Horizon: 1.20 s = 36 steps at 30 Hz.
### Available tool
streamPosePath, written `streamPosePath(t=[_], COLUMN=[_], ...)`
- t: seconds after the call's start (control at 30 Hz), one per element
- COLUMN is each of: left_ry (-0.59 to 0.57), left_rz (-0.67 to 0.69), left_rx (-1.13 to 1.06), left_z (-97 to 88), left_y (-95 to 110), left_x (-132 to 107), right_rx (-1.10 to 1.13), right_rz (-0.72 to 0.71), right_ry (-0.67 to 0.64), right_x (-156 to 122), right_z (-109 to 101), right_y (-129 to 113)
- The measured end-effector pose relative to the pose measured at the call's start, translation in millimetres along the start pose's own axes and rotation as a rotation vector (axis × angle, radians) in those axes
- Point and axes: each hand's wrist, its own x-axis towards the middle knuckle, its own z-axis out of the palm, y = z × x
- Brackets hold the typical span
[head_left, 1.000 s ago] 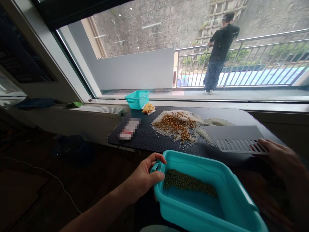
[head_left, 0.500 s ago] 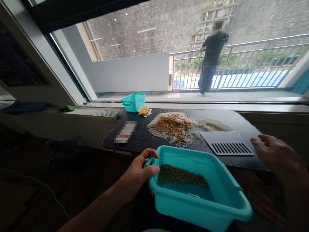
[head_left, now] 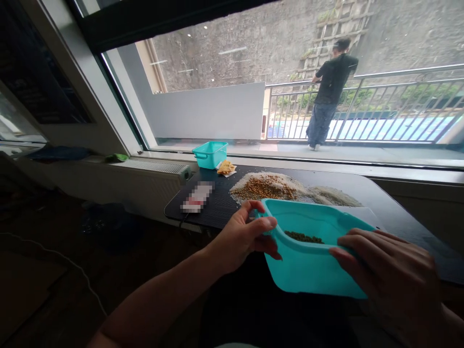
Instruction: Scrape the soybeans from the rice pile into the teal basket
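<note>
A turquoise plastic basin (head_left: 308, 273) is held up over the near side of the dark table, its near wall facing me. Green beans, probably mung beans (head_left: 304, 237), lie inside along the far part of its floor. My left hand (head_left: 250, 234) grips the left end of the rim, thumb on top and fingers underneath. Over the near right rim my right hand (head_left: 391, 270) is closed, fingers reaching inside and thumb outside. Behind the basin, a mound of yellow beans (head_left: 270, 187) mixed with white rice (head_left: 333, 195) is spread on the table. The slotted grey plate is mostly hidden.
A second turquoise basin (head_left: 210, 155) stands at the table's far left, beside yellowish pieces on paper (head_left: 226, 168). A blurred-out flat item with a cable (head_left: 197, 197) lies at the left edge. Past the window a person (head_left: 331, 94) leans on a railing.
My right hand has come in from the right and taken hold of the basin's rim. The basin has moved up and tilted away, covering the slotted plate. The view has shifted slightly left.
</note>
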Motion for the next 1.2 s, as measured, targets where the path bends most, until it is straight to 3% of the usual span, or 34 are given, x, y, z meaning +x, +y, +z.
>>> streamPosePath(t=[0.1,0.2,0.47,0.83,0.97,1.13,1.2], left_ry=[-0.146,-0.229,-0.276,-0.241,-0.169,0.034,0.012], left_rz=[-0.061,-0.053,0.064,0.139,0.28,0.655,0.778], left_rx=[0.024,0.067,0.202,0.238,0.401,0.967,1.108], left_z=[-1.3,-2.1,-0.3,-3.4,-4.3,-12.0,-14.2], left_y=[7.0,14.0,22.1,15.2,12.8,22.0,29.7], left_x=[4.9,5.9,3.2,6.8,5.5,2.8,3.3], right_rx=[-0.017,0.026,0.125,0.079,0.078,0.081,0.09], right_rz=[-0.137,-0.099,0.119,-0.023,-0.041,-0.091,-0.109], right_ry=[0.044,0.048,-0.009,0.085,0.072,0.088,0.087], right_x=[-3.3,-6.2,-12.8,5.4,10.2,14.2,15.1], right_z=[-6.7,-15.3,-22.7,-15.4,-15.5,-11.5,-8.7], right_y=[20.6,26.0,26.5,19.2,17.2,18.6,18.6])
